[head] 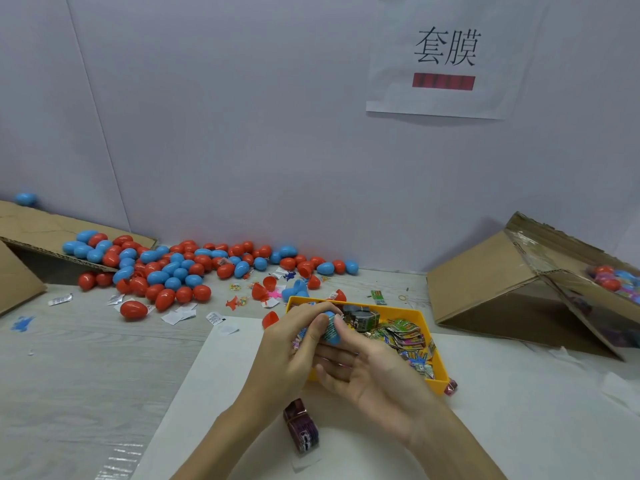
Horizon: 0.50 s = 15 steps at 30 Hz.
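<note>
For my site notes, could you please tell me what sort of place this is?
Probably a toy-packing workbench: loose red and blue plastic eggs, a yellow plastic tray of printed wrappers, tilted brown cardboard boxes.

Big heap of red and blue eggs (162, 271) by the left cardboard box (41, 230), another cardboard box (481, 282) tipped on the right, paper sign (446, 95) up on the wall (242, 133).

We record the blue egg (331, 336) mostly covered by the left hand (294, 355) and right hand (377, 372). The cardboard box (485, 282) is cut by the right edge. Print on the paper slips (214, 318) is illegible.
</note>
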Motion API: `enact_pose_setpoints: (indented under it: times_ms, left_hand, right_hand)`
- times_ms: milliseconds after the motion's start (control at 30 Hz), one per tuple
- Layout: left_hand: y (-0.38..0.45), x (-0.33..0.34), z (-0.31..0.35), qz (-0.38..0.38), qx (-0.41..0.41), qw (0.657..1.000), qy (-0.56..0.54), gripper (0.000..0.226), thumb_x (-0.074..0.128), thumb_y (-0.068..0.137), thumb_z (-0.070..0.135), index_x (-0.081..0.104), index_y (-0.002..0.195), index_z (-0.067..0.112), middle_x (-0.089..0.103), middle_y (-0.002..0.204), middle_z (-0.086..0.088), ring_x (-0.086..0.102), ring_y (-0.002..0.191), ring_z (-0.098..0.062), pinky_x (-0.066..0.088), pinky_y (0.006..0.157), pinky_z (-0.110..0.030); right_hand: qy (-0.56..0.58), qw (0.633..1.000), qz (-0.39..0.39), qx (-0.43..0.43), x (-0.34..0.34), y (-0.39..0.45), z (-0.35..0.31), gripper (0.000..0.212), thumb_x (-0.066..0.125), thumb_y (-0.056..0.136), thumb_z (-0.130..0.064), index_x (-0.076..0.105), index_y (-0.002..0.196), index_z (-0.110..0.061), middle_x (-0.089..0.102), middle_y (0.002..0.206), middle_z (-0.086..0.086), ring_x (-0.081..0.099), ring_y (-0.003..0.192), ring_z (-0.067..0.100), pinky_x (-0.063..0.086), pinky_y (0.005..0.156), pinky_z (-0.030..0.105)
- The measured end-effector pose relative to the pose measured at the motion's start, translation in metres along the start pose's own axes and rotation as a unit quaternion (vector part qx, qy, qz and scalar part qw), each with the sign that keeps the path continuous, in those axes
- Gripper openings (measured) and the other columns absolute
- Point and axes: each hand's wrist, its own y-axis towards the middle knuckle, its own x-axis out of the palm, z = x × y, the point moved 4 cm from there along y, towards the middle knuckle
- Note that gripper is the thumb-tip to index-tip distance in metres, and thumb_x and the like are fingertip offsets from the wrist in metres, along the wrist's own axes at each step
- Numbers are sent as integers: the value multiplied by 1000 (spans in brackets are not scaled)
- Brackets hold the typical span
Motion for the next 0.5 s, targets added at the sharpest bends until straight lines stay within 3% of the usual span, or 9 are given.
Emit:
enact_pose_setpoints:
  times_ms: [233, 333, 500]
  left_hand:
    - [0, 1, -5, -25, -36, 999, 9, 28, 58, 103, 14, 73, 123, 26, 72, 117, 21, 62, 118, -2, 48, 96, -16]
    - [-2, 3, -8, -32, -61, 998, -12, 33, 54, 103, 23, 67, 132, 32, 69, 123, 25, 59, 122, 3, 47, 99, -15]
    - [0, -2, -11, -3, -78, 996, -45, 39, 40, 106, 30, 61, 139, 28, 70, 122, 19, 61, 121, -1, 47, 97, -14]
  right_hand:
    - [28, 999, 43, -13, -11, 5, 2, 42, 77, 86, -19, 71, 120, 5, 75, 102, 21, 76, 84, 25, 63, 74, 30]
    - [23, 999, 25, -25, -12, 4, -1, 29, 73, 90, -13, 76, 113, 3, 72, 117, 24, 75, 99, 28, 63, 76, 27]
    - [65, 998, 11, -26, -20, 5, -16, 35, 60, 98, -7, 59, 128, 10, 69, 123, 29, 72, 111, 34, 64, 76, 28]
